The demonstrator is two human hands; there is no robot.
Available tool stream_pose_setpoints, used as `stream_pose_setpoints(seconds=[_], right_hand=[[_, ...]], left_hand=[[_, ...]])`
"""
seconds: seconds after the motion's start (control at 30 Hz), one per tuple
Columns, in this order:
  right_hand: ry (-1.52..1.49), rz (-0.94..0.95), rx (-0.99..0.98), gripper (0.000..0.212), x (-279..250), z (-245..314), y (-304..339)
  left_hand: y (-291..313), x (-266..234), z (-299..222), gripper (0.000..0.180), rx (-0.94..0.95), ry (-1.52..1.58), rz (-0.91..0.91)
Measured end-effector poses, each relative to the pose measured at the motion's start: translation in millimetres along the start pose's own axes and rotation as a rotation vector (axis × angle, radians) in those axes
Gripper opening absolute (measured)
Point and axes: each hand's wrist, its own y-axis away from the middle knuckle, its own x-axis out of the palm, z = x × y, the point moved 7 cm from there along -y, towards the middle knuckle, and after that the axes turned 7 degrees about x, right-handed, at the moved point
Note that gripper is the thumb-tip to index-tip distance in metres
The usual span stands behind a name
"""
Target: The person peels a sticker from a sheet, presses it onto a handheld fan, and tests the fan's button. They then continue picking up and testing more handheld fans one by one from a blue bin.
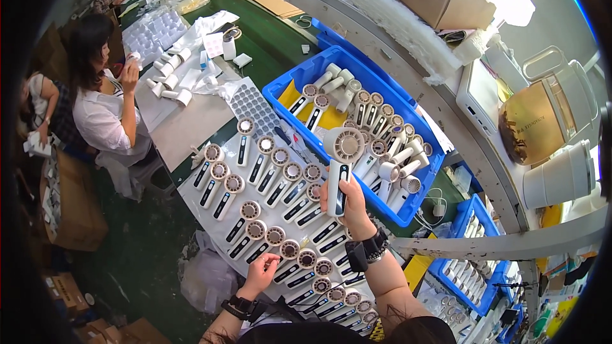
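Observation:
A white handheld fan [339,181] with a round grille head and a dark strip on its handle is in my right hand [356,210], fingers wrapped round the handle. It is raised between the table and a blue crate [290,111]. My left hand [260,275] hovers low over the table, fingers curled and pressed together beside the head of a lying fan [289,250]. Whether anything is between those fingers I cannot make out. Many similar fans lie in slanting rows on the pale tabletop [194,200]. More fans [382,121] fill the crate.
A grey tray with round pockets [252,105] lies beyond the rows. Further blue crates [472,216] with white parts stand at the right, below a metal rail [459,248]. A shelf above holds a pitcher of brown liquid [535,118]. At the left, a co-worker [105,102] handles white parts.

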Motion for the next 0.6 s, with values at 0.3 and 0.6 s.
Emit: stream_pose_setpoints(seconds=[0.3, 0.6], right_hand=[[0.079, -0.039, -0.020, 0.049, 2.1, -8.0, 3.9], [0.069, -0.102, 0.052, 0.050, -2.2, -17.1, 4.9]], left_hand=[[4.8, -2.3, 5.2, 0.014, 0.016, 0.009, -0.018], [4.9, -2.8, 4.8, 0.014, 0.013, 0.006, -0.011]])
